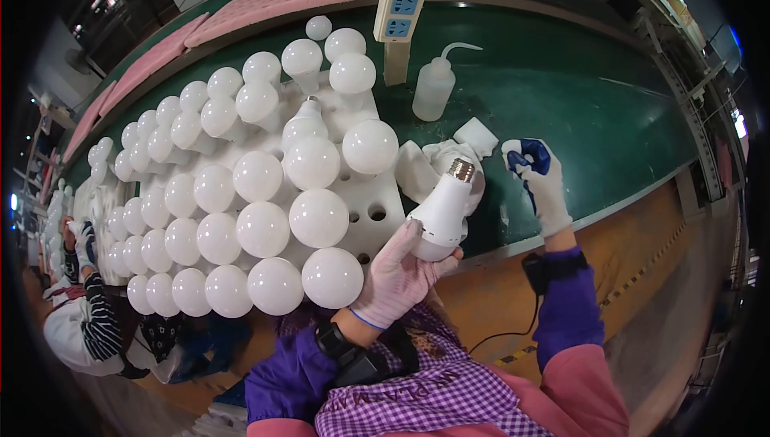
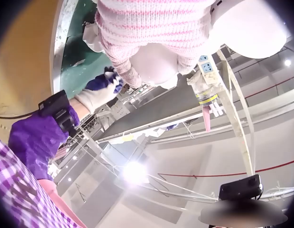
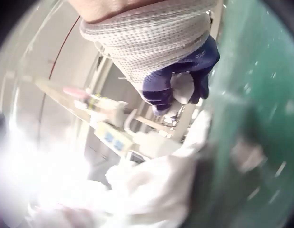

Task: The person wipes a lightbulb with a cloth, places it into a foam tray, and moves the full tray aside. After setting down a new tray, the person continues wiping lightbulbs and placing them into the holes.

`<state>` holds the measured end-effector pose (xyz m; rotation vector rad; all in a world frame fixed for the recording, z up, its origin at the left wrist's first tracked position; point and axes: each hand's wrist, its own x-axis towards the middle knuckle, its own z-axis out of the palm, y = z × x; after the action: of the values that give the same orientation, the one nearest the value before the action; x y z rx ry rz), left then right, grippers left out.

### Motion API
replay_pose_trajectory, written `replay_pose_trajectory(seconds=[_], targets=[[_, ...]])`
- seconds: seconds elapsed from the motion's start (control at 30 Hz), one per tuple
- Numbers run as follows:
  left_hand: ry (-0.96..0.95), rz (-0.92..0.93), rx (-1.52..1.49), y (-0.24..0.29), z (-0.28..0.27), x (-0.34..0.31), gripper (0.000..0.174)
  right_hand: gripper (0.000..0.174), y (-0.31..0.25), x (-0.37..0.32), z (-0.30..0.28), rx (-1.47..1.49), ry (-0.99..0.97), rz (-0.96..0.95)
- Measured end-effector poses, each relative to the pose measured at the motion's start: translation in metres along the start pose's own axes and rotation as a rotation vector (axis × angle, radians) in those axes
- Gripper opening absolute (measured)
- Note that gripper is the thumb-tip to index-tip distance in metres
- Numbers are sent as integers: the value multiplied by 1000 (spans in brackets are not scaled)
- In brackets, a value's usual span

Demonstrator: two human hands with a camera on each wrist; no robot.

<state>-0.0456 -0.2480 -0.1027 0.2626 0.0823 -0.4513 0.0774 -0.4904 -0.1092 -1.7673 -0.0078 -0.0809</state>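
My left hand (image 1: pixel 393 277), in a pink-striped knit glove, grips an LED light bulb (image 1: pixel 443 216) by its white body. The bulb's metal screw base (image 1: pixel 461 169) points up and away from me, and its dome is low in the palm. To the right, over the green bench, my right hand (image 1: pixel 541 180) wears a white glove with blue-coated fingers. Those fingers curl round a small white piece (image 3: pixel 183 88), whose kind I cannot tell. A crumpled white cloth (image 1: pixel 413 171) lies behind the held bulb, with a white block (image 1: pixel 476 137) beside it.
A white holed rack (image 1: pixel 389 208) full of round bulbs (image 1: pixel 318 218) stands at left. A squeeze bottle (image 1: pixel 434 91) and a socket post (image 1: pixel 399 16) are at the back of the green bench (image 1: pixel 577 108). Another person's arm (image 1: pixel 98 317) shows at far left.
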Motion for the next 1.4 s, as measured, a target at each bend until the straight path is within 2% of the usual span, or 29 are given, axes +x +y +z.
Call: replay_pose_trajectory(seconds=[0.03,0.1,0.17,0.2,0.27,0.33,0.37,0.43,0.47,0.53,0.57,0.6,0.67,0.7,0.73,0.77,0.8,0.87,0.9,0.97,1.03,1.1,1.13,1.2,1.23,1.3,1.33,1.37,1.4], targets=[[-1,-10,8,-1,0,1,53,23,-16,-14,7,1,1,4],[-3,-10,38,-5,-3,4,53,26,-47,-46,28,343,-87,-28],[-6,-2,68,-7,0,6,53,28,-58,-63,45,363,-129,-74],[30,21,125,-8,7,6,54,29,-56,-69,52,446,-100,-63],[71,54,177,-10,17,5,56,30,-53,-73,56,418,-66,-42],[145,181,428,-12,22,5,61,30,-57,-79,64,406,10,-59],[147,184,426,-12,22,5,61,30,-59,-81,66,406,5,-58],[230,360,973,-13,20,4,67,29,-62,-86,67,298,79,-62],[230,359,973,-14,18,6,67,29,-66,-90,68,280,99,-75],[231,932,1751,-16,10,9,71,30,-74,-96,73,202,128,-93],[231,932,1751,-17,8,11,71,30,-75,-98,73,124,157,-112],[235,1018,1882,-17,6,13,73,32,-76,-98,72,-48,174,-143],[233,1126,2036,-18,5,14,75,31,-85,-99,76,-71,179,-148],[231,1124,2035,-18,6,13,75,30,-88,-99,77,-94,187,-156],[231,1018,1908,-17,8,12,73,30,-85,-98,76,-95,189,-156],[230,913,1781,-16,10,10,72,29,-79,-96,75,2,190,-122],[227,912,1781,-14,14,7,72,28,-76,-94,72,100,189,-87],[216,420,1369,-9,20,1,71,25,-73,-89,63,261,111,6],[217,416,1368,-9,21,-1,71,24,-64,-86,56,323,63,47],[129,121,708,-8,22,-1,64,24,-55,-85,49,398,10,51],[102,108,634,-11,20,-2,65,21,-53,-90,47,446,-2,-41],[84,213,967,-12,19,-1,66,23,-56,-94,47,475,3,-44],[81,211,968,-13,18,-1,66,24,-59,-95,49,505,6,-54],[102,769,1795,-18,15,0,75,28,-59,-94,55,595,-7,-89],[101,773,1796,-19,15,0,75,28,-60,-94,56,596,-8,-93],[165,588,1609,-19,20,-2,80,29,-61,-95,57,617,40,-165],[174,453,1209,-17,26,-1,80,31,-63,-93,56,593,41,-214],[205,217,555,-18,35,2,78,31,-60,-94,50,590,45,-213],[201,212,554,-16,32,3,78,31,-54,-96,43,568,35,-208]])
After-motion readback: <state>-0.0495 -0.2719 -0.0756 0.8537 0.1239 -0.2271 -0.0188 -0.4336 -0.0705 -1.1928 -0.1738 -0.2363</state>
